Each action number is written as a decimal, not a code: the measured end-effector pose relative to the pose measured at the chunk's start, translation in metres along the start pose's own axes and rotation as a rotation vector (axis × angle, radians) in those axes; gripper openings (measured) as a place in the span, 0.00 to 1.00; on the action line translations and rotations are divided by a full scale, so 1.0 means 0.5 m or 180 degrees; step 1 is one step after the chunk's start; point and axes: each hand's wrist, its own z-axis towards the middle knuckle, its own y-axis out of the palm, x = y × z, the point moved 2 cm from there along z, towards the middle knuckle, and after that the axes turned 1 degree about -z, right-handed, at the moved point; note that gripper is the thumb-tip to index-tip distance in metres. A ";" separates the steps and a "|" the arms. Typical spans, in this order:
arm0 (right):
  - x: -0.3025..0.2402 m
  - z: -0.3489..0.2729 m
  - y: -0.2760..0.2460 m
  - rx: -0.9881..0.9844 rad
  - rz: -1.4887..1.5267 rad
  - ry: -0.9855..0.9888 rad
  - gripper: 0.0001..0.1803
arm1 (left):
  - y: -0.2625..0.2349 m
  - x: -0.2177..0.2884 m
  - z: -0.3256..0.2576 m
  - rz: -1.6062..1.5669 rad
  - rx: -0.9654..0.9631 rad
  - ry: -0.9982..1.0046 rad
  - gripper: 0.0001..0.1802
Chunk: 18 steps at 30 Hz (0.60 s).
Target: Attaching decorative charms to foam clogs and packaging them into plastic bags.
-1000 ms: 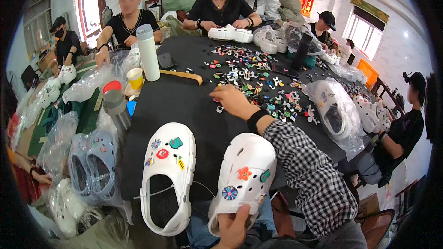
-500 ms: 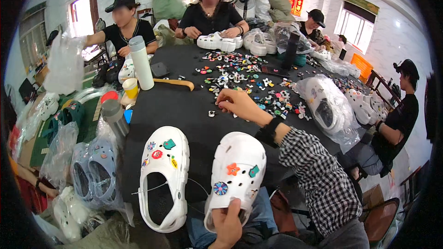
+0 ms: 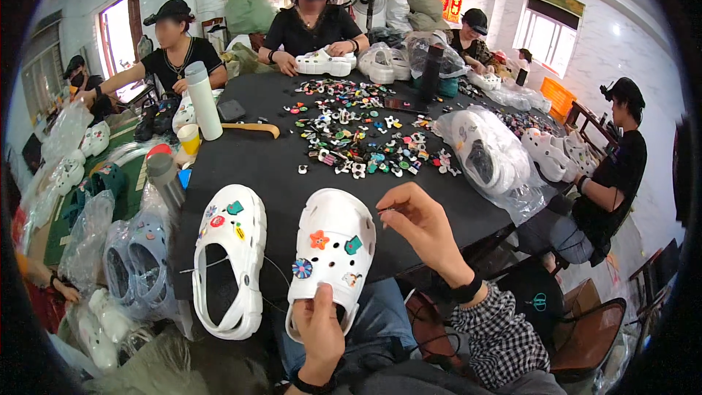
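My left hand (image 3: 322, 333) grips a white clog (image 3: 338, 223) by its opening, thumb on top and fingers inside. This clog carries an orange star charm (image 3: 319, 239), a green charm (image 3: 353, 245), a blue striped round charm (image 3: 302, 268) and a pale one near its side. Just right of its toe, my right hand (image 3: 428, 230) pinches a small shoe charm (image 3: 385, 210), seen edge-on as a dark sliver. To the left lies the matching white clog (image 3: 252, 238) with several charms on its upper. A thin tie (image 3: 278, 267) runs between the two clogs.
Loose charms (image 3: 365, 135) spread over the black table (image 3: 241, 153). Bagged white clogs (image 3: 482, 150) sit at right; a white bottle (image 3: 205, 102), yellow cup (image 3: 189, 139) and wooden stick (image 3: 252, 128) at left. Bagged blue clogs (image 3: 139, 263) lie lower left. Several co-workers sit around.
My right hand has drawn back from the charm pile toward the held clog, with a small charm in its fingertips. My left hand keeps its grip. The whole view has shifted slightly.
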 end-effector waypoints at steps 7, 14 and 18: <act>-0.010 -0.093 0.040 -0.0109 -0.0046 0.0267 0.10 | -0.005 -0.014 0.000 -0.0036 -0.0097 0.0008 0.18; -0.029 -0.092 0.108 -0.0251 -0.0735 -0.0472 0.10 | -0.025 -0.023 -0.001 -0.0083 -0.0236 0.0100 0.17; -0.041 -0.084 0.117 -0.0329 -0.1082 -0.0542 0.09 | -0.042 -0.033 -0.003 0.0271 -0.0341 0.0051 0.21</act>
